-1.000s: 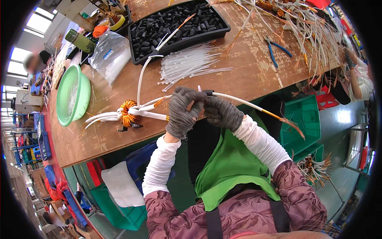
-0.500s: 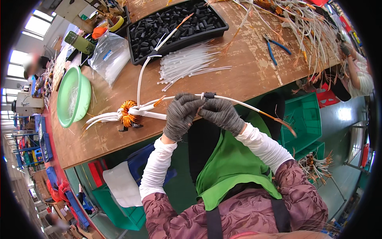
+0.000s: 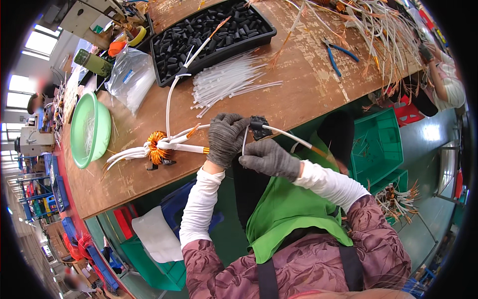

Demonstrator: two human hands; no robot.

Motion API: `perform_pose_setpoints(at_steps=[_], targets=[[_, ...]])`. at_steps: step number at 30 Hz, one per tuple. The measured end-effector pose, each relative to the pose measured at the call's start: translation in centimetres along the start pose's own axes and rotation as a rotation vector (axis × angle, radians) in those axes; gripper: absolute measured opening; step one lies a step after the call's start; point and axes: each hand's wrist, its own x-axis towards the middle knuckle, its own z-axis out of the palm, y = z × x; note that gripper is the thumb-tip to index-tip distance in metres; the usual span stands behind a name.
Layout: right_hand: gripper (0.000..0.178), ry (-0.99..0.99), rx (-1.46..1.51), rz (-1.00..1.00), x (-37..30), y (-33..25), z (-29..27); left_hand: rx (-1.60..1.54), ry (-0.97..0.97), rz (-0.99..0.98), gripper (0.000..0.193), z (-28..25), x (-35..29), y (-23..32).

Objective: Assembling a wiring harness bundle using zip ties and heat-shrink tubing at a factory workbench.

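In a grey glove, my left hand [image 3: 227, 138] is closed around a white wire [image 3: 294, 136] beside a black sleeve [image 3: 259, 127]. My right hand [image 3: 271, 159], gloved alike, pinches the lower end of a thin white cable tie [image 3: 245, 140] running down from beside the sleeve; its loop is partly hidden by my left fingers. Beyond the sleeve, the wire ends in bare copper to the right. Leftward it leads to a coil [image 3: 157, 147] of orange copper wire on a ring, lying on the table. Another white lead [image 3: 169, 102] from the coil carries a fastened cable tie.
A black tray [image 3: 214, 62] of black sleeves stands behind loose white cable ties [image 3: 226, 82]. Blue-handled pliers [image 3: 334, 56] and a heap of white wires [image 3: 373, 30] lie to the right. A green basin [image 3: 103, 130] sits at left. Green crates [image 3: 378, 144] stand below the table edge.
My right hand has moved down from the black sleeve, with the cable tie's tail now stretched down to its fingers. My left hand stays closed at the wire, and the sleeve is more exposed.
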Motion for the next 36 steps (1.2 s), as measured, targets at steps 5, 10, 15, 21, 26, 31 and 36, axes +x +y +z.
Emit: perform_pose_setpoints(at_steps=[5, 10, 15, 21, 26, 31, 36], targets=[[0.012, 0.33, 0.052, 0.06, -0.4, -3.4, -6.9, -0.039, -0.022, -0.03, 0.039, -0.4, -0.8, -0.7], [0.012, 0.509, -0.308, -0.181, -1.9, -0.5, -9.8, -0.288, 0.118, -0.338, 0.028, -1.2, 2.0, -0.3], [0.011, 0.379, -0.461, -0.131, -4.2, -1.9, -7.8, 0.475, -0.091, -0.308, 0.02, -0.5, 4.9, -1.8], [0.01, 0.318, -0.383, -0.164, -5.9, -2.2, -7.2, 0.758, -0.383, -0.284, 0.02, -0.1, 7.4, -2.4], [0.011, 0.274, -0.339, -0.126, -6.8, -2.2, -7.0, 0.658, -0.436, -0.318, 0.016, -0.9, 6.9, -0.4], [0.017, 0.34, -0.028, -0.06, -7.2, -1.7, -5.0, -0.127, -0.11, -0.35, 0.007, -3.2, 3.7, 5.7], [0.015, 0.472, -0.225, -0.297, -6.3, -1.0, -3.0, -0.111, 0.003, -0.118, 0.013, -2.6, 0.8, 11.8]])
